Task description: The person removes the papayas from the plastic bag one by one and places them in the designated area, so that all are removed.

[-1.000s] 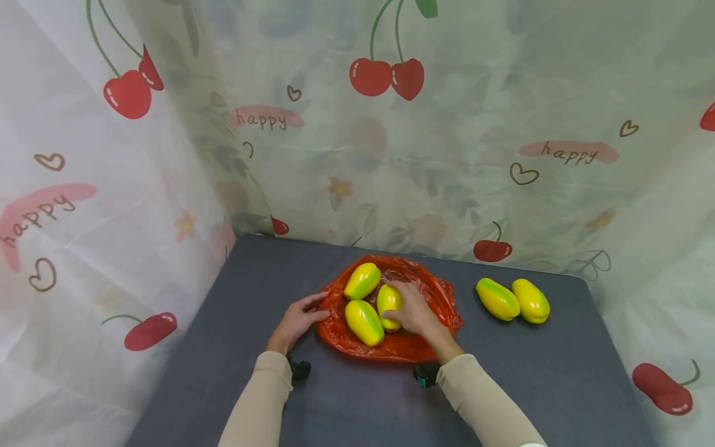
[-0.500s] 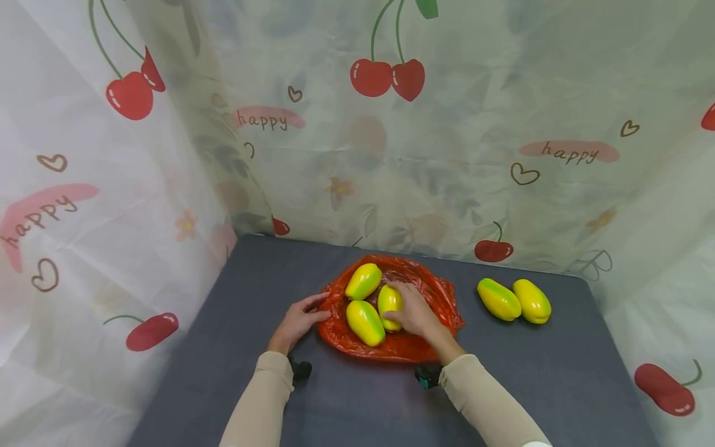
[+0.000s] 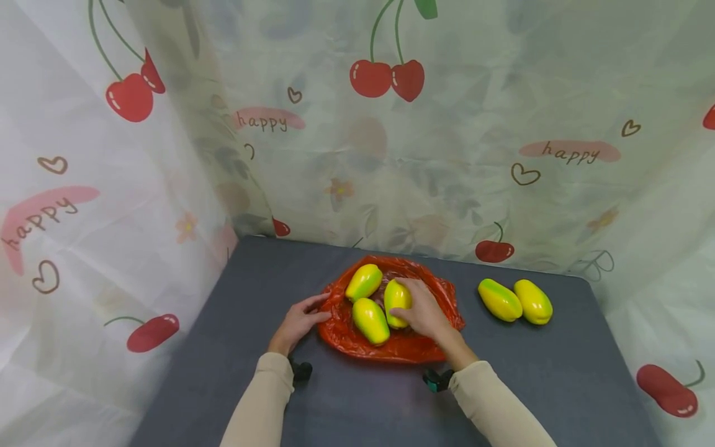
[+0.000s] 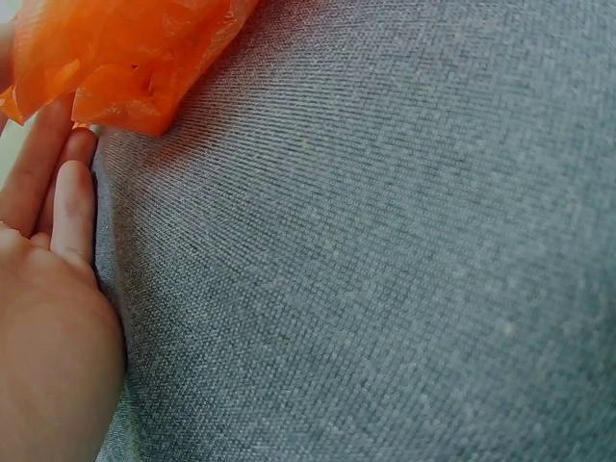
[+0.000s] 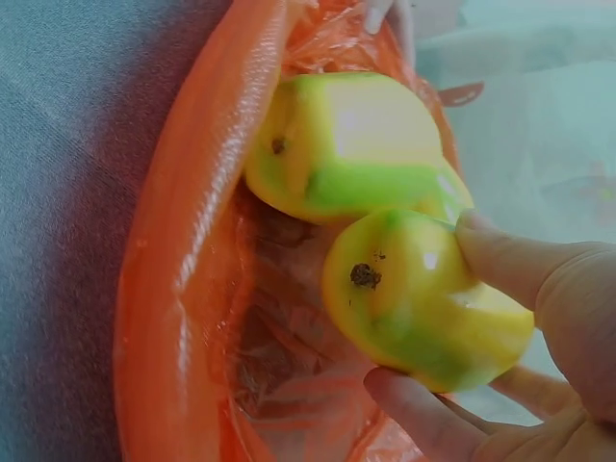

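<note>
An orange-red plastic bag (image 3: pixel 346 344) lies spread wide on the table, its rim rolled down. In it are three yellow-green papayas. My right hand (image 3: pixel 426 310) grips one papaya (image 3: pixel 397 303), thumb on one side and fingers on the other; the right wrist view shows this papaya (image 5: pixel 414 298) from its dark-spotted end. Beside it lie a second papaya (image 3: pixel 370 321) and a third papaya (image 3: pixel 364 282). My left hand (image 3: pixel 296 324) touches the bag's left edge with fairly straight fingers. In the left wrist view, the bag (image 4: pixel 135 67) covers some fingertips.
Two more papayas, a left one (image 3: pixel 499 300) and a right one (image 3: pixel 532 302), lie together on the dark grey table (image 3: pixel 357 403), right of the bag. A cherry-printed curtain (image 3: pixel 447 186) hangs behind the table and at both sides.
My right hand has moved slightly right with the gripped papaya. The front papaya in the bag has shifted a little to the right. My left hand stays at the bag's edge.
</note>
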A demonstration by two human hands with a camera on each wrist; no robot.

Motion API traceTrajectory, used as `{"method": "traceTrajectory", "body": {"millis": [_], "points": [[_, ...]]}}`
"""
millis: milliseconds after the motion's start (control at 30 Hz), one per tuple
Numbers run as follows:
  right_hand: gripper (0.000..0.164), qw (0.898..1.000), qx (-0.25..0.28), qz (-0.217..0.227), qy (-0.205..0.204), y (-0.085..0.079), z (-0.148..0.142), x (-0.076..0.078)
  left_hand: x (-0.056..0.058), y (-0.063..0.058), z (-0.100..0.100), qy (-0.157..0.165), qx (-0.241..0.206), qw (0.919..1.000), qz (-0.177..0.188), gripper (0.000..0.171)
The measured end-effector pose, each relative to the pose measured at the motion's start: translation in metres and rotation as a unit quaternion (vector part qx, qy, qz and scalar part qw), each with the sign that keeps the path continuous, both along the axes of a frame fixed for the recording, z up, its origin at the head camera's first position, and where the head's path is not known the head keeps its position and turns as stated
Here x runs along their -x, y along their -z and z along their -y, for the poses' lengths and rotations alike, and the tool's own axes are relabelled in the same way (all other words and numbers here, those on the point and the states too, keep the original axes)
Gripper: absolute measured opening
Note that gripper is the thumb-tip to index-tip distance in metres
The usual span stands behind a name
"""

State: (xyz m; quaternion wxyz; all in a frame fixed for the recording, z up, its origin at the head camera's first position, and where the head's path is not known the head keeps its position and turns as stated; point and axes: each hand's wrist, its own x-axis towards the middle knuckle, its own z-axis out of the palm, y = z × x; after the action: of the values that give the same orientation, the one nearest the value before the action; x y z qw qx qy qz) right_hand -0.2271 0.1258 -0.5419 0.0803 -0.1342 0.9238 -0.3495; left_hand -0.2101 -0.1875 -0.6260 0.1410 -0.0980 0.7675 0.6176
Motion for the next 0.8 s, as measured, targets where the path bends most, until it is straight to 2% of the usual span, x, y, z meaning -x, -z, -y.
{"method": "traceTrajectory", "body": {"millis": [467, 800], "points": [[0.073, 0.999, 0.014, -0.024, 0.021, -0.014, -0.032, -0.012, -0.003, -0.005, -0.002, 0.0, -0.004, 1.0, -0.001, 0.053], [0.073, 0.999, 0.014, -0.046, 0.026, -0.018, -0.062, -0.016, -0.002, -0.003, -0.001, 0.001, 0.0, 1.0, -0.002, 0.054]]}}
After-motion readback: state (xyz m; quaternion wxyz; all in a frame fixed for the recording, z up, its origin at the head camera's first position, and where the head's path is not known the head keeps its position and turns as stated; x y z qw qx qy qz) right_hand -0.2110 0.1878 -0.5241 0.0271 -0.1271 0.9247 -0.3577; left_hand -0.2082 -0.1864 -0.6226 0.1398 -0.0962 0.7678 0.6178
